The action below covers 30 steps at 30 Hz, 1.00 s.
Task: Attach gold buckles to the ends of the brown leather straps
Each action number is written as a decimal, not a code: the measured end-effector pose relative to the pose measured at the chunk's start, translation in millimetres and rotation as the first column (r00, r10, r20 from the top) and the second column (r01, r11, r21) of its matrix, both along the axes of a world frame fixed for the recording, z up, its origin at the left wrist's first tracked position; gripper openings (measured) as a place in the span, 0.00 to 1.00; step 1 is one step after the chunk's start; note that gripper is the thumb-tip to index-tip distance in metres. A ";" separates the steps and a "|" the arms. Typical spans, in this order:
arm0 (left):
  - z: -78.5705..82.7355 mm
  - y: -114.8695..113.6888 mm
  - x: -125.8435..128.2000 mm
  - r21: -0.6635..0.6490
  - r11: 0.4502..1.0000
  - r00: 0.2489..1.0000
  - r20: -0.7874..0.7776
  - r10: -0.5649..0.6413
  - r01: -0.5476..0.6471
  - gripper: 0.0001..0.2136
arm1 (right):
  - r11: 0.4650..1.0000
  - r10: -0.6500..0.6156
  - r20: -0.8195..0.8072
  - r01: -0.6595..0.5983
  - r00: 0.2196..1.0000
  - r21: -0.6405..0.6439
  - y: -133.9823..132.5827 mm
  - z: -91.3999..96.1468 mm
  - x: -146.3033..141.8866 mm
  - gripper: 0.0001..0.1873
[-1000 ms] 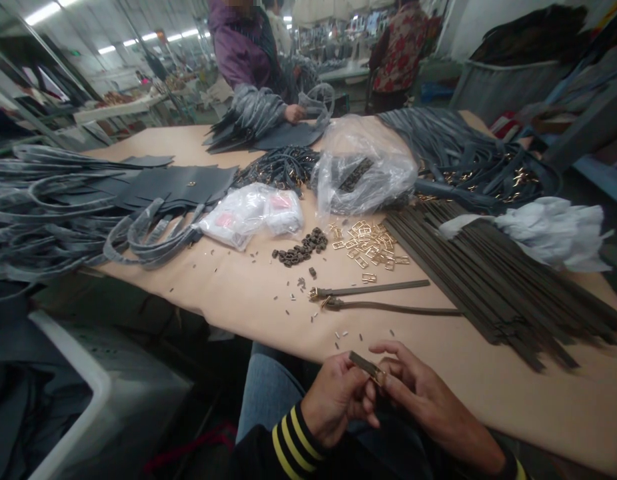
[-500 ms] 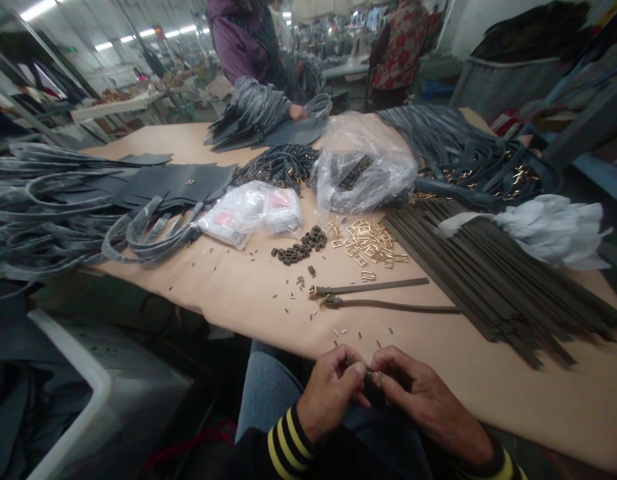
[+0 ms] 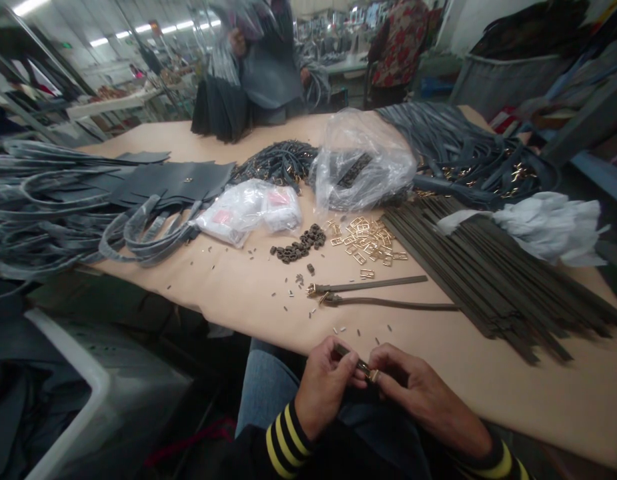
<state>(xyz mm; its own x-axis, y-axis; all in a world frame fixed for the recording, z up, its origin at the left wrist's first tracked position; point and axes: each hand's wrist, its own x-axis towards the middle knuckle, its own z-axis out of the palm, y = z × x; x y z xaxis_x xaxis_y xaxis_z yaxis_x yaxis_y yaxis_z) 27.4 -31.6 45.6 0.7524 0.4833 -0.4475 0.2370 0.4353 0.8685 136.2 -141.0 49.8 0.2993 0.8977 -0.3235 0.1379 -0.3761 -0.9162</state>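
Observation:
At the table's near edge, my left hand [image 3: 322, 387] is closed round a dark olive strap [image 3: 352, 357], gripped between thumb and fingers. My right hand [image 3: 428, 393] pinches a small gold buckle [image 3: 373, 375] at the strap's end; the fingers partly hide it. Just beyond lie two straps fitted with gold buckles [image 3: 378, 303]. Small metal pieces [image 3: 341, 330] are scattered around them. Farther off are a heap of dark strap loops [image 3: 298, 245] and a pile of loose gold buckles [image 3: 367, 240].
A bundle of olive straps [image 3: 488, 280] lies to the right under crumpled white wrapping [image 3: 553, 223]. Plastic bags [image 3: 368, 160] and dark panels with handles [image 3: 163, 187] lie behind. Across the table a co-worker holds dark panels [image 3: 271, 73]. A white-rimmed bin [image 3: 95, 373] stands at lower left.
My hands have tilted slightly, and more of the strap and buckle shows between them. Across the table, the co-worker has lifted the dark panels off the tabletop, to the left.

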 end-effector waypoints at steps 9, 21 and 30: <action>6.8 -5.2 -2.4 0.328 0.934 0.988 -0.107 -0.113 0.142 0.09 | 0.994 -0.111 -0.097 0.109 0.989 -0.020 2.8 -4.8 -4.7 0.13; 14.8 12.7 -9.3 0.075 0.944 0.938 0.113 -0.328 0.321 0.18 | 0.995 -0.085 -0.315 0.096 0.945 0.021 2.3 -10.7 2.1 0.21; 6.9 16.7 -7.4 -0.242 0.905 0.927 0.229 -0.297 0.350 0.15 | 0.996 -0.015 -0.383 0.046 0.924 0.071 -1.8 -10.5 2.6 0.18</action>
<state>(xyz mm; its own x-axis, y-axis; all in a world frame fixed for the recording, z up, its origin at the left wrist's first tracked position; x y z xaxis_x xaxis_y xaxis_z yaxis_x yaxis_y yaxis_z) 20.0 -14.9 52.5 0.9272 0.0776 -0.3664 0.2544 0.5876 0.7681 138.9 -142.8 39.3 0.1948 0.9169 -0.3485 -0.2382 -0.3004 -0.9236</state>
